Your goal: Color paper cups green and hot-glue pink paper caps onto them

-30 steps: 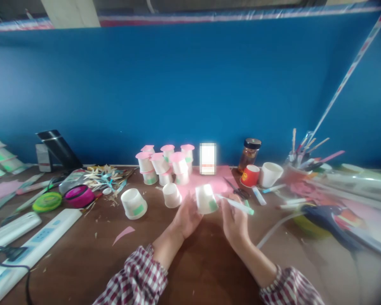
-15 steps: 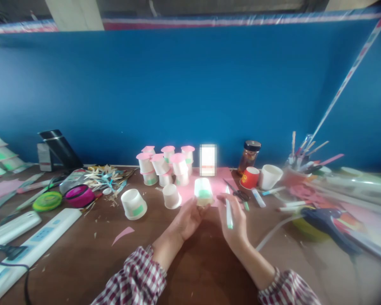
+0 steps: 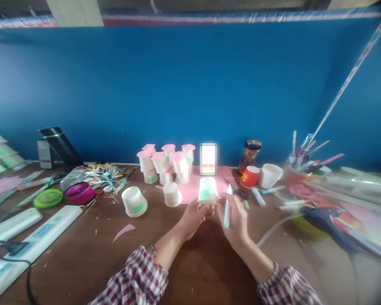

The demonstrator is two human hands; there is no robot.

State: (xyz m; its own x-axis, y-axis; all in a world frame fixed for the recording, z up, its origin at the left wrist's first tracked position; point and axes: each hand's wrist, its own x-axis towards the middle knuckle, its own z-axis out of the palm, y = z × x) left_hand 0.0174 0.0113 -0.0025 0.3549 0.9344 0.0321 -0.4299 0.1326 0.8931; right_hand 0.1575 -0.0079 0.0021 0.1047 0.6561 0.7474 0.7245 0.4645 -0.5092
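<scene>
My left hand (image 3: 193, 219) grips a white paper cup (image 3: 208, 189) by its lower end; a green patch shows on the cup's side. Close by on the right, my right hand (image 3: 236, 218) is closed round a white marker with a green end (image 3: 227, 207). Beyond the held cup lies a pink paper sheet (image 3: 220, 173). To the left, two white paper cups, one with a green patch (image 3: 134, 202) and a plain-looking one (image 3: 171, 195), rest upside down on the table. Behind them stand stacked cups (image 3: 161, 164) with pink paper between and on top.
Scissors (image 3: 241, 194), a red cup (image 3: 249, 177), a white cup (image 3: 271, 176) and a lidded jar (image 3: 250, 156) are at the right. Leftward lie a power strip (image 3: 40, 237), a magenta round case (image 3: 80, 193) and a pink paper scrap (image 3: 123, 231). A blue partition (image 3: 190, 84) rises behind.
The held cup has shifted slightly to the right and turned, so its green patch now sits further left. My right hand keeps the marker, which stands a little more upright.
</scene>
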